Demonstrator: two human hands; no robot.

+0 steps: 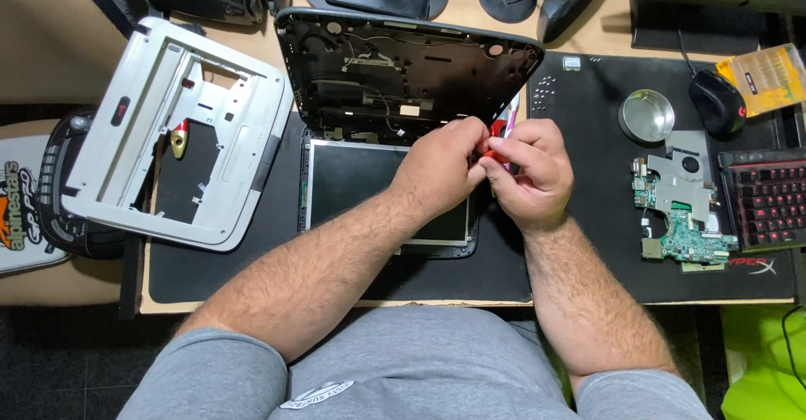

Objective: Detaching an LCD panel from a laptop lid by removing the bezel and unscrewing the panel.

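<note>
Taking the opened laptop base [395, 76] as the landmark, the scene runs left to right. Far to its left, a grey plastic laptop frame [159, 135] lies tilted on the tabletop [50, 42], its cut-outs showing the black mat [252, 252] beneath. Just below the base, touching its lower edge, lies the dark screen panel [353, 185] in its black bezel.

The left hand [441, 164] comes in over that panel, just below the base's lower right corner, fingers curled narrow and pinched onto a small red object [494, 153]. The right hand [529, 177] meets it from the other side, fingers closed on the same red piece, so both hands touch each other there. The red thing is mostly hidden by the fingers; what kind of part or tool it is cannot be told.

To the right of the base, well apart, a round metal tin [646, 116] sits on a second dark mat [588, 135]. Just below the tin lies a green circuit board [684, 219] with a grey metal plate on it. Further right sit a black computer mouse [718, 103], a yellow bit case [768, 76] and a keyboard with red-lit keys [766, 200].
</note>
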